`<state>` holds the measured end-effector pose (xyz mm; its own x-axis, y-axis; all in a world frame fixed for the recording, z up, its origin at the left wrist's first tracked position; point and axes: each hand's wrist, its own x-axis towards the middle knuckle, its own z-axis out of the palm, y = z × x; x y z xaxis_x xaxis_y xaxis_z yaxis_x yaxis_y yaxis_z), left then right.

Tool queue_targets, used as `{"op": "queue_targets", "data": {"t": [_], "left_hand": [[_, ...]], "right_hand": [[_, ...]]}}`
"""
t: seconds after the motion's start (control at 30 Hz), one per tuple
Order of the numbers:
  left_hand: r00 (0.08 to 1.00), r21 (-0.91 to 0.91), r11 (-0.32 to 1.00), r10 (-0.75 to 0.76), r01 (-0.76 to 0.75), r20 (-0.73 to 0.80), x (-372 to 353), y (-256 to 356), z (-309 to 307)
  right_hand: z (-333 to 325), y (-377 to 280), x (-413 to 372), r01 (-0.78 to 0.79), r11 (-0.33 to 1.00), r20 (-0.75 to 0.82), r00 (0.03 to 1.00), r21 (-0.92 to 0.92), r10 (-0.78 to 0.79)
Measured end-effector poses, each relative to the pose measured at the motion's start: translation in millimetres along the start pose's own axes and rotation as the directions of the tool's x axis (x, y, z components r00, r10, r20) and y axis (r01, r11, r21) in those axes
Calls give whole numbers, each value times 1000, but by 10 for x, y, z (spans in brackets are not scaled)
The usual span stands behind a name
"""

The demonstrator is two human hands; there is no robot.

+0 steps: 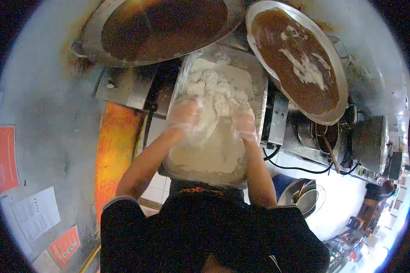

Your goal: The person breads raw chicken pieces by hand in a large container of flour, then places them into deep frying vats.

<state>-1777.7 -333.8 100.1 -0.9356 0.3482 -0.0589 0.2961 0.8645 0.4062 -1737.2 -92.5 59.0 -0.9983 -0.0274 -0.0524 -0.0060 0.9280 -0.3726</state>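
A metal tray (205, 177) holds a bed of pale flour (205, 152). Several lumpy flour-coated pieces (221, 102) lie across its middle and far part; their kind is hidden by the coating. My left hand (185, 111), in what looks like a clear plastic glove, is over the tray's left side beside the pieces, smeared by motion. On the right, my right hand (245, 123), similarly gloved, reaches down at the edge of the pieces, with blurred fingers. I cannot make out whether either hand grips anything.
Two wide pans of brown liquid stand beyond the tray: a left pan (90, 43) and a right pan (341, 102) with pale foam. A pot (316, 132) with a wooden handle sits at right. A black cable (300, 169) hangs below; a metal bowl (308, 200) is lower right.
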Motion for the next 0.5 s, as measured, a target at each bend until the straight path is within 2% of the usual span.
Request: {"op": "queue_targets", "data": {"t": [0.03,0.07,0.13,0.17,0.2,0.27,0.33,0.37,0.43,0.47,0.5], "left_hand": [[989,-205,979,-30,0,-143,-34,-74,-22],[992,-193,981,-19,-6,-125,-108,-12,-105],[969,-243,953,-213,179,-125,-316,109,-284],[970,-240,955,-210,177,-120,-365,153,-299],[929,-289,907,-351,306,-118,-398,200,-302],[865,-339,835,-491,434,-101,-521,439,-319],[932,-240,930,-323,280,-163,-609,778,-326],[946,-313,924,-280,220,-162,-627,655,-226],[969,-492,866,-189,89,-158,-705,545,-140],[978,-595,803,-145,26,-153,-778,564,-131],[977,-601,799,-149,26,-155,-802,495,-104]], "right_hand": [[-66,-45,-32,-75,996,14,997,44,74],[-91,-49,-71,-93,994,17,996,61,92],[-97,-25,-187,-26,987,39,999,159,20],[-121,-28,-227,8,988,43,999,154,-14],[-93,-85,-282,13,995,36,999,103,-17],[154,-356,-419,-48,992,-56,998,-113,42],[342,-422,-472,-79,967,-97,994,-243,57],[319,-351,-460,-64,960,-81,996,-272,43],[220,-158,-516,-24,941,24,999,-337,34],[211,-68,-581,31,918,137,990,-396,25],[234,0,-626,108,891,248,969,-440,5]]}}
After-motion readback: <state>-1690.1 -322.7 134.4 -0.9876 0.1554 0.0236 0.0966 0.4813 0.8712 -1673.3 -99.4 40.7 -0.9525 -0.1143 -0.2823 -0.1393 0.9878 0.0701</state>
